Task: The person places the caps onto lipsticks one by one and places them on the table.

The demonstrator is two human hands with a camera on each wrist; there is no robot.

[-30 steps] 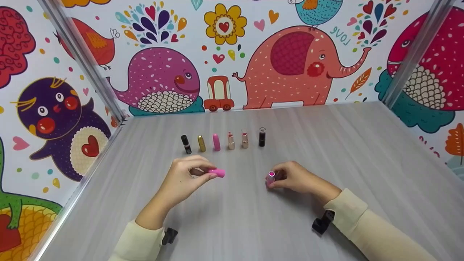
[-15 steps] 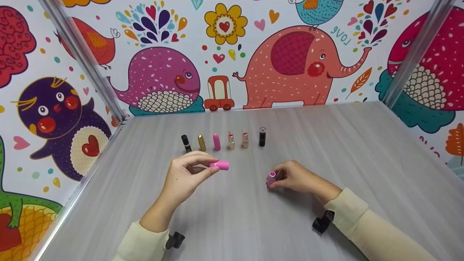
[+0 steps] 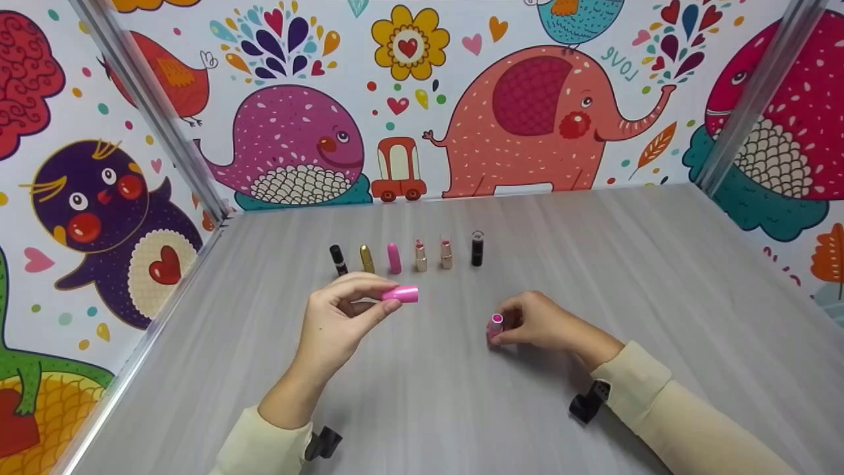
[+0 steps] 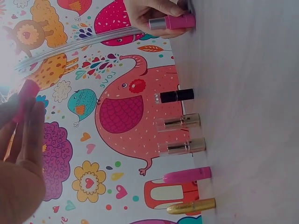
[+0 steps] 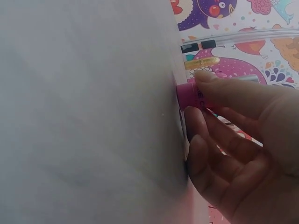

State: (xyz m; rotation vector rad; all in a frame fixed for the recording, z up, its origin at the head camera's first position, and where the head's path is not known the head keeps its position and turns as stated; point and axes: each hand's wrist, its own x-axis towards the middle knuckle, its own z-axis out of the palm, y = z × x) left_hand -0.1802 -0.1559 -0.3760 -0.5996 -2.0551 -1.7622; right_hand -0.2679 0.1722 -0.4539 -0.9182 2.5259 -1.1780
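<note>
My left hand pinches a pink lipstick cap between thumb and fingers, lifted above the table and lying sideways. In the left wrist view the same cap shows at the fingertips. Farther right, my right hand grips the pink base of an uncapped lipstick, which stands upright on the table. Its silver collar shows in the left wrist view. The right wrist view has thumb and fingers around that pink base. Cap and lipstick are well apart.
Behind the hands stands a row of lipsticks: a black one, a gold one, a pink one, two with clear caps and a dark one. Printed wall panels border the grey table.
My left hand has risen and moved slightly away from me with the pink cap, which now covers part of the gold lipstick's foot with the hand. The right hand has hardly moved.
</note>
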